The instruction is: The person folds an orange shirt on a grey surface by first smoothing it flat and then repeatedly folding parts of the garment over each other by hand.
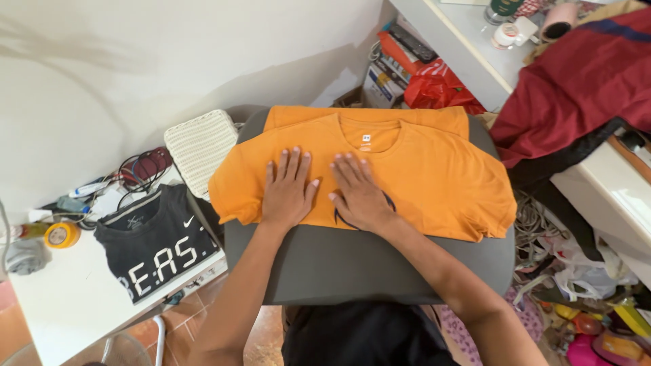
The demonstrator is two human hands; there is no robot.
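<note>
On soft orange shirt (434, 176) (flat): both hands.

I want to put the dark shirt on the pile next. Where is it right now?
In the head view the black T-shirt lies flat on the white table at the left, beside the grey board holding the orange shirt.

Left hand (288, 192), right hand (359, 194) flat, palms down, fingers spread.

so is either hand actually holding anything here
No. The left hand and right hand lie flat, fingers spread, on the chest of the orange shirt.
</note>
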